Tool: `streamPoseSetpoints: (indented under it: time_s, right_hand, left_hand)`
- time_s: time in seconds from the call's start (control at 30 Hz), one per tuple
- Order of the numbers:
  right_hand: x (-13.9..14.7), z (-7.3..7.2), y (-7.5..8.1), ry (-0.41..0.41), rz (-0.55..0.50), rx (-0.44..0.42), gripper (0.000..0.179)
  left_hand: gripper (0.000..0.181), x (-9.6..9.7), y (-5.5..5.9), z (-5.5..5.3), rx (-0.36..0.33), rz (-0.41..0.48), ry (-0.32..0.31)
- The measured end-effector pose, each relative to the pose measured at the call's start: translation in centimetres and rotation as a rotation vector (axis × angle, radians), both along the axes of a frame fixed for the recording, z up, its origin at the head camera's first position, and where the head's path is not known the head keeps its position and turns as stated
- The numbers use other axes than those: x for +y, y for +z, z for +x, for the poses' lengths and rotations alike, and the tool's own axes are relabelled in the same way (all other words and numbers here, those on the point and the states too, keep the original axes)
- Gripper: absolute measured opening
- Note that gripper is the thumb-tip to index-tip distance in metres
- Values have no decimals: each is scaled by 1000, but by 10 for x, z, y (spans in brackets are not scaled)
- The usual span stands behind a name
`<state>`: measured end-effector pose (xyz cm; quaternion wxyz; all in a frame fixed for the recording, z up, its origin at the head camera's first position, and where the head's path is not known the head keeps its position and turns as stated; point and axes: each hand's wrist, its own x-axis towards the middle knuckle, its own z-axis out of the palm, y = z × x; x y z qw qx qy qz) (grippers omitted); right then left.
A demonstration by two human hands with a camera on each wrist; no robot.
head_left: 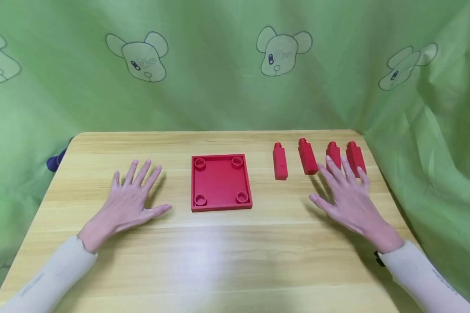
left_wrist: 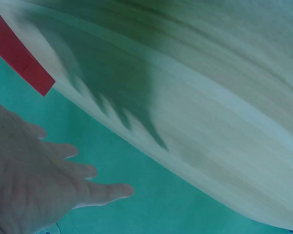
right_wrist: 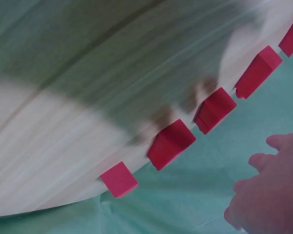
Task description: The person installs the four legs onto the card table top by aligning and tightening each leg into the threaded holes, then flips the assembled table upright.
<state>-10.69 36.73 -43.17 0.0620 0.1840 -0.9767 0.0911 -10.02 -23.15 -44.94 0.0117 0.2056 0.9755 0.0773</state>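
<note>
A square red tray (head_left: 221, 182) with a raised rim and a round socket in each corner lies mid-table. To its left, my left hand (head_left: 129, 204) hovers with fingers spread and holds nothing; the left wrist view shows that hand (left_wrist: 34, 175) apart from the tray's edge (left_wrist: 24, 56). Several red square posts with threaded necks lie in a row to the tray's right, among them the leftmost post (head_left: 280, 163) and its neighbour (head_left: 307, 157). Over the right-hand posts hangs my right hand (head_left: 350, 204), fingers spread, partly covering them. The right wrist view shows a gap between that hand (right_wrist: 273, 190) and the posts (right_wrist: 215, 111).
The light wooden table (head_left: 219, 261) has rounded far corners. A green cloth (head_left: 219, 100) with printed bear heads hangs behind it and along the sides. A dark purple object (head_left: 55, 162) sticks out beyond the table's left edge.
</note>
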Motion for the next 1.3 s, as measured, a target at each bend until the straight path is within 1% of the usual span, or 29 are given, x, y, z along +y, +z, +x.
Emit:
streamPoseSetpoints:
  time_s: [0.2,0.3,0.4,0.47,0.57,0.73,0.87,0.97,1.03,1.1,1.17,1.3]
  right_hand:
    - [-4,0,-1,4,-2,-5,94]
    - [-5,1,-3,1,-18,-5,92]
    - [-6,3,-5,-6,-55,4,90]
    - [-5,4,-6,-16,-97,13,89]
    - [-2,5,-7,-44,-193,32,87]
    - [6,1,-8,-96,-372,68,80]
    - [17,-4,-6,-173,-516,78,67]
    - [27,-7,-4,-292,-587,36,60]
    - [34,-9,-3,-375,-605,4,61]
    - [41,-13,-1,-439,-601,-25,64]
    - [47,-17,0,-474,-591,-43,68]
    - [60,-26,2,-505,-599,-96,79]
  left_hand:
    - [110,1,2,1,-2,-9,2]
    - [110,4,4,1,-13,-5,1]
    - [111,9,6,2,-35,21,-8]
    - [111,14,7,2,-56,49,-15]
    - [113,24,9,2,-99,104,-20]
    - [116,45,12,0,-177,206,-11]
    - [120,62,13,-1,-263,269,-8]
    - [122,72,10,-4,-304,301,-25]
    - [123,77,8,-5,-313,308,-39]
    - [122,80,6,-7,-307,303,-56]
    - [122,81,4,-7,-300,290,-65]
    - [120,81,3,-7,-296,262,-69]
